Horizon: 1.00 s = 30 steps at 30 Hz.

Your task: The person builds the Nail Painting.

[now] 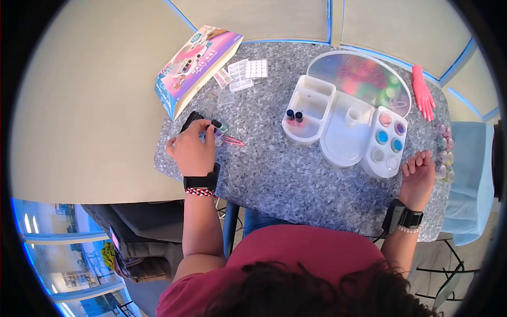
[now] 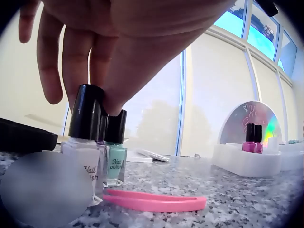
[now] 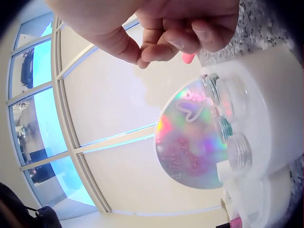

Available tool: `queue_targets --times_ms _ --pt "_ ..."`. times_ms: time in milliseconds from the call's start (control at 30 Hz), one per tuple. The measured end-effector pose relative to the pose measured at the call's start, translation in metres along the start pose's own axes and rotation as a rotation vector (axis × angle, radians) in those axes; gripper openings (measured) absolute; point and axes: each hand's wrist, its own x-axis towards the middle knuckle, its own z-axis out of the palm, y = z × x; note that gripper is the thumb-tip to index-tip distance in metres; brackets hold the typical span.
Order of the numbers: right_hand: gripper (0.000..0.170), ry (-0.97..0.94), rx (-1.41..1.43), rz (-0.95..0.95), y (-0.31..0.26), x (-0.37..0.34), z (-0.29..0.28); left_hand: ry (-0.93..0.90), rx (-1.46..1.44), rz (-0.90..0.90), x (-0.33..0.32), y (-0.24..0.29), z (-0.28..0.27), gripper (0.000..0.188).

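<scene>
My left hand (image 1: 195,145) is over a cluster of nail polish bottles at the table's left, thumb and fingers pinching a black cap among them. In the left wrist view a white nail polish bottle (image 2: 83,164) stands in front, a mint green nail polish bottle (image 2: 116,159) just behind, and a purple one is mostly hidden between them. Pink tweezers (image 2: 156,201) lie beside the bottles. My right hand (image 1: 419,171) rests near the table's right side with fingers loosely curled and nothing in them, beside a white organizer (image 1: 338,150) with round glitter jars (image 1: 382,137).
Two magenta polish bottles (image 1: 299,118) stand in the organizer's left compartment. A nail art box (image 1: 198,66) and clear plastic trays (image 1: 241,75) lie at the back left. A pink hand model (image 1: 422,94) is at the back right, with several small jars (image 1: 449,157) along the right edge.
</scene>
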Motion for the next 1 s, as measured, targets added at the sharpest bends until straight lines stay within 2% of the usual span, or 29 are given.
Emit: queue_targets --times_ms 167,233,267,333,367,400,467,500,567,700,1000 --pt "0.018 0.05 -0.013 -0.017 -0.003 -0.005 0.012 0.067 0.053 -0.035 0.004 0.003 -0.009 0.011" --pt "0.018 0.037 -0.011 -0.006 -0.004 -0.004 0.009 0.32 0.088 0.048 0.006 0.013 -0.02 0.011" --pt "0.018 0.018 -0.005 0.01 -0.004 -0.004 0.007 0.317 0.078 0.053 0.006 0.023 -0.028 0.011" --pt "0.018 0.018 -0.011 0.002 -0.003 -0.003 0.006 0.364 -0.031 0.179 0.003 0.052 -0.047 0.011" --pt "0.019 0.011 -0.016 0.003 -0.004 -0.004 0.007 0.308 -0.161 0.271 0.001 0.066 -0.055 0.009" --pt "0.019 0.003 -0.02 0.006 -0.005 -0.004 0.007 0.305 -0.171 0.274 0.0 0.078 -0.058 0.009" --pt "0.019 0.004 -0.019 -0.002 -0.004 -0.003 0.005 0.102 -0.381 0.527 -0.002 0.098 -0.059 0.007" --pt "0.019 0.01 -0.019 0.0 -0.003 -0.002 0.006 0.102 -0.385 0.531 -0.003 0.106 -0.055 0.007" --pt "0.018 0.017 -0.017 -0.004 -0.003 -0.002 0.006 0.01 -0.44 0.705 -0.004 0.121 -0.046 0.007" --pt "0.017 0.035 -0.016 -0.007 -0.003 -0.002 0.005 -0.022 -0.413 0.806 -0.002 0.135 -0.02 0.008" --pt "0.017 0.026 -0.015 -0.015 -0.003 -0.002 0.004 0.022 -0.359 0.795 0.004 0.138 -0.003 0.007"
